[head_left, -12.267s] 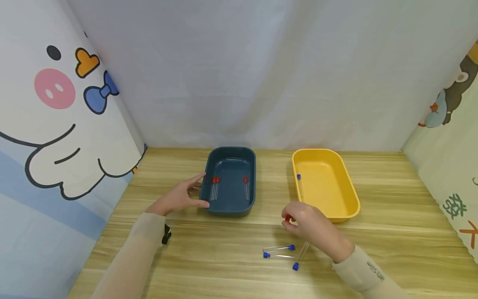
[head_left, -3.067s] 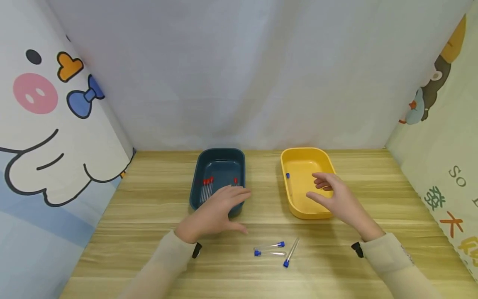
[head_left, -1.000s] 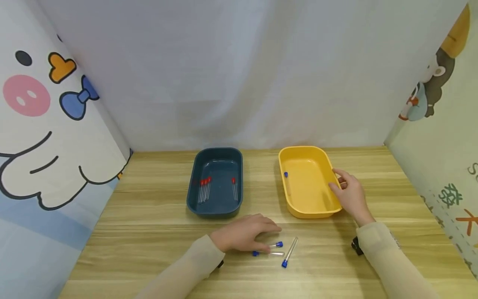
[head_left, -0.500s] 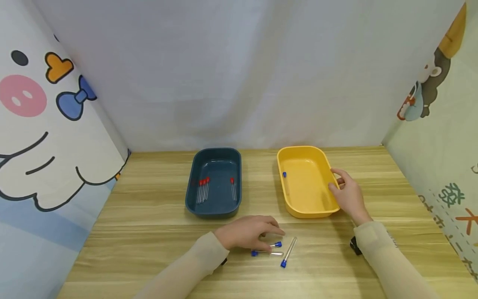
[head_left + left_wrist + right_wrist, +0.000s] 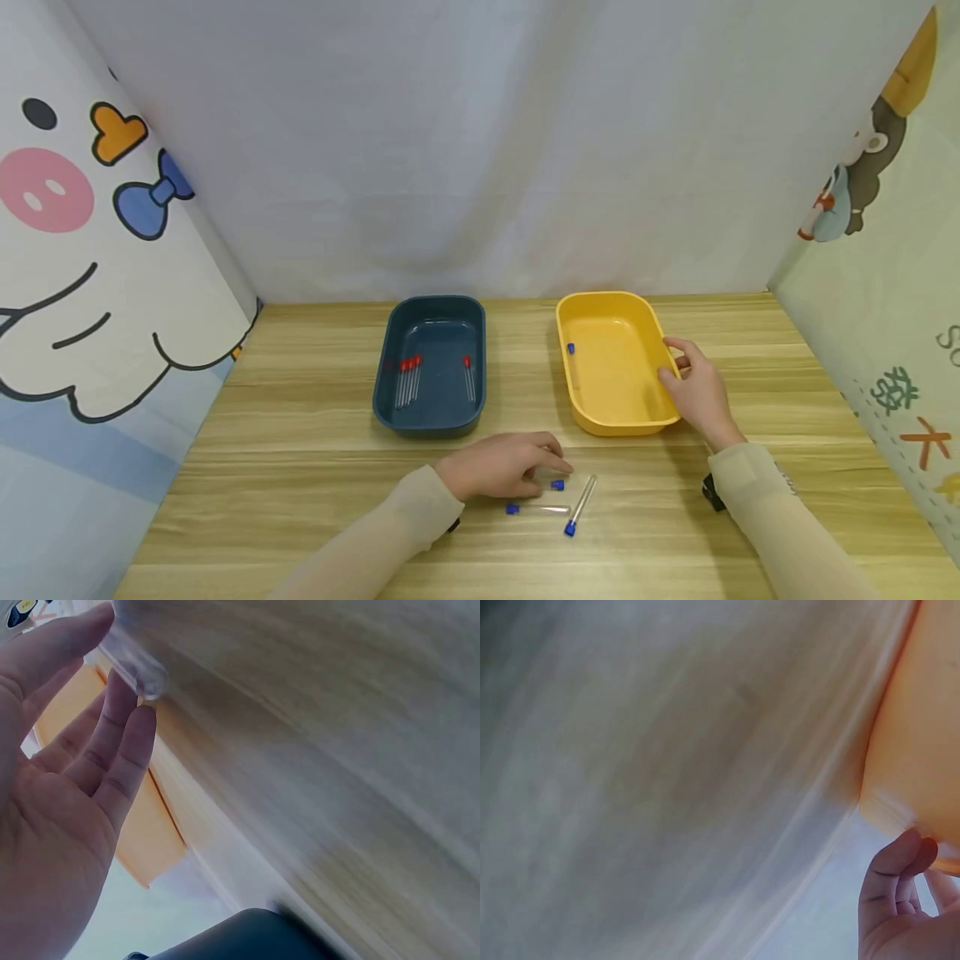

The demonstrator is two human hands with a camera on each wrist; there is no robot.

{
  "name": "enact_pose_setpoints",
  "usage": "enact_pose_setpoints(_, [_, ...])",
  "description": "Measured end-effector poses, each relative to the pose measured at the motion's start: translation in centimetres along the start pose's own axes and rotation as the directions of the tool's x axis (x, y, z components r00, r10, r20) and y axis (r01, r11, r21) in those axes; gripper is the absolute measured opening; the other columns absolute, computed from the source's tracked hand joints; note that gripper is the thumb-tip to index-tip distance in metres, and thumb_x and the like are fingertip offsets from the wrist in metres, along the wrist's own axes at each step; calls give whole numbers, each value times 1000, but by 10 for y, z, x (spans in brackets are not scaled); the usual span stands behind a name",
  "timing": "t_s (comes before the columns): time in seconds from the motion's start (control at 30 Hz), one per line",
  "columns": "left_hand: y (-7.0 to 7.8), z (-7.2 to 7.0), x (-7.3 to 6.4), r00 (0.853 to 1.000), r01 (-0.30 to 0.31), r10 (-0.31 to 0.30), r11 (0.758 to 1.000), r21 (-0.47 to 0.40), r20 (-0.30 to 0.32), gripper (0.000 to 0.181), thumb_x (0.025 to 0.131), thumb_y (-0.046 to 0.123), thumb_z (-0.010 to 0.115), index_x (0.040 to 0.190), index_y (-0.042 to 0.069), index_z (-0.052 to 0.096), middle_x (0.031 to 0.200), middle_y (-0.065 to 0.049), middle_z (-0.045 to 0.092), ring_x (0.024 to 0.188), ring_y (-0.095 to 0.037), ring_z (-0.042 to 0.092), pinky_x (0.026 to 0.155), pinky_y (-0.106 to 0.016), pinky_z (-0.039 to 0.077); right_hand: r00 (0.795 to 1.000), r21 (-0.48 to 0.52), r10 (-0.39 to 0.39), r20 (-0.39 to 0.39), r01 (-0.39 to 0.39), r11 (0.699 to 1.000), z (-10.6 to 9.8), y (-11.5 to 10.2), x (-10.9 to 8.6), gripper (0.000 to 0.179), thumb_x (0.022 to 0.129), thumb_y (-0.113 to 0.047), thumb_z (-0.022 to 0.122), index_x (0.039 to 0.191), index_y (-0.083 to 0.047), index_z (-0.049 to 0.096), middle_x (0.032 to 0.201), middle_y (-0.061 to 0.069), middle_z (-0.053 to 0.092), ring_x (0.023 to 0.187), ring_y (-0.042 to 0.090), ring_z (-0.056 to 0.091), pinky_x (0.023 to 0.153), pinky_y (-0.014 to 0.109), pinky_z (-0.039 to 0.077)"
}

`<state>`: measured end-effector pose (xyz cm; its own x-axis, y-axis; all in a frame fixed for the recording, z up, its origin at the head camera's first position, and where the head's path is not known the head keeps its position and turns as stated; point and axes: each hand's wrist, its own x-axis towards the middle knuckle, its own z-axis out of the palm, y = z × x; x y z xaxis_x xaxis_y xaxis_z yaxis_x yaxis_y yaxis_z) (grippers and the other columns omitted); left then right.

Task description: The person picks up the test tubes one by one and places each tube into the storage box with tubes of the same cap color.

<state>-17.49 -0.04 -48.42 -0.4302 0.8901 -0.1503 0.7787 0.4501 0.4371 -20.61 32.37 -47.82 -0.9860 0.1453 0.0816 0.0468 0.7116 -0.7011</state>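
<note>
My left hand (image 5: 498,467) pinches a clear test tube (image 5: 139,667) between thumb and fingers, just over the table. In the head view its blue cap (image 5: 557,485) shows past the fingertips, while the hand covers the glass. Close by lie two more blue-capped test tubes, a level tube (image 5: 547,508) and a slanted tube (image 5: 582,503). My right hand (image 5: 702,396) holds the right rim of the yellow bin (image 5: 622,367), thumb on the inside. One blue-capped tube (image 5: 572,349) rests along that bin's left wall.
A dark blue bin (image 5: 442,333) stands to the left, holding several red-capped tubes (image 5: 409,383) on its left side and a red-capped pair (image 5: 468,379) on its right. A pale curtain (image 5: 480,150) hangs behind the wooden table (image 5: 300,500).
Earlier the right hand held a red cap; later it moved to the yellow bin's rim. The left hand left the dark blue bin, came to the blue-capped tubes, and now pinches one, shifting its cap slightly.
</note>
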Motion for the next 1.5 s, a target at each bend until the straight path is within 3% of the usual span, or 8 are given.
enact_pose_setpoints(0.43, [2, 2, 0, 999, 43, -43, 998, 56, -12, 43, 99, 17, 69, 141, 27, 65, 120, 5, 61, 73, 3, 49, 69, -7, 41, 1000, -15, 3, 17, -3, 1000, 1, 3, 0, 51, 102, -12, 57, 151, -3, 47, 115, 27, 60, 78, 24, 59, 57, 23, 48])
enact_pose_setpoints(0.8, [0, -2, -2, 996, 86, -86, 995, 40, -9, 47, 97, 22, 73, 144, 24, 62, 123, 2, 58, 74, 0, 49, 68, -10, 43, 1000, -13, -1, 13, 1, 1000, 0, 2, 1, 51, 101, -12, 57, 151, -4, 47, 114, 27, 59, 74, 20, 57, 56, 23, 47])
enact_pose_setpoints(1.07, [-2, 0, 1, 988, 144, -141, 989, 45, -66, 40, 99, 17, 70, 139, 19, 66, 117, 0, 60, 73, -3, 47, 67, -11, 42, 1000, -6, 11, 23, -10, 1000, 0, 1, 1, 52, 101, -12, 59, 152, -4, 47, 114, 26, 58, 75, 21, 57, 56, 22, 48])
enact_pose_setpoints(1.3, [-2, 0, 2, 972, 227, -223, 973, 39, -76, 46, 97, 26, 74, 141, 14, 63, 124, -1, 59, 84, -3, 51, 74, -14, 47, 1000, -4, 13, 24, -13, 1000, 0, 1, 1, 53, 101, -12, 59, 151, -4, 47, 114, 27, 59, 76, 22, 58, 56, 23, 48])
enact_pose_setpoints(1.5, [2, -12, -2, 977, 211, -210, 977, 25, -37, 64, 91, 33, 80, 148, 15, 56, 132, 0, 59, 95, -5, 56, 84, -17, 52, 1000, -5, 8, 26, -8, 1000, -1, -1, 1, 53, 101, -12, 60, 152, -4, 46, 115, 28, 59, 77, 23, 59, 56, 23, 48])
